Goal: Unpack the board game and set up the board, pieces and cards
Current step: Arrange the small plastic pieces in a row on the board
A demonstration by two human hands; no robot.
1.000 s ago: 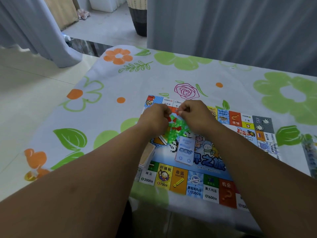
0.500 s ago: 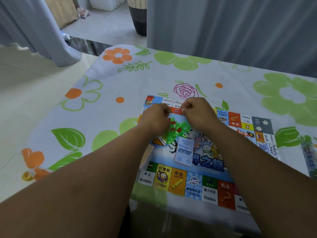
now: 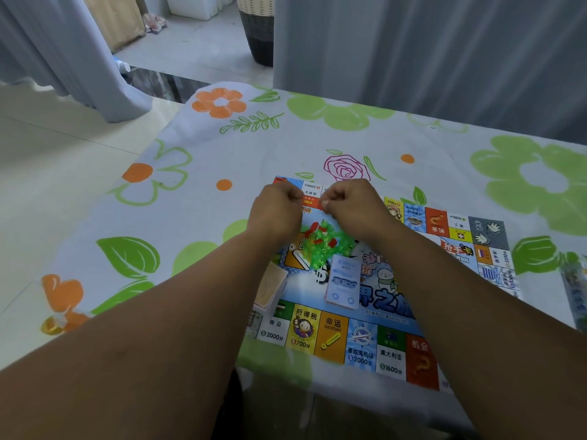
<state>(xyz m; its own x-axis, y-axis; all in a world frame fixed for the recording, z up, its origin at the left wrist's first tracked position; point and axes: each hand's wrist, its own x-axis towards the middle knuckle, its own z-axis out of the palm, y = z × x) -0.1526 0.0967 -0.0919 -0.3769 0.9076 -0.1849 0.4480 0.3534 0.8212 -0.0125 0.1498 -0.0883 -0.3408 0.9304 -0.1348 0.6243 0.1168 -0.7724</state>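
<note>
— Fingers (image 3: pixel 293 194) first: how do they lie?
— Curled on both. The left hand (image 3: pixel 276 212) and right hand (image 3: pixel 354 206) pinch the top of the bag of pieces (image 3: pixel 324 246), green and red, over the far-left part of the board (image 3: pixel 365 341).
— Around it?
— A blue card stack (image 3: pixel 344 281) lies mid-board. A tan deck (image 3: pixel 273 289) sits at the board's left edge, partly behind the left forearm (image 3: pixel 197 296). The board lies by the near edge of the bench (image 3: pixel 190 192).
— Unclear?
— The bag's film barely shows, and a packet (image 3: pixel 579 296) at the bench's right edge is cut off.
</note>
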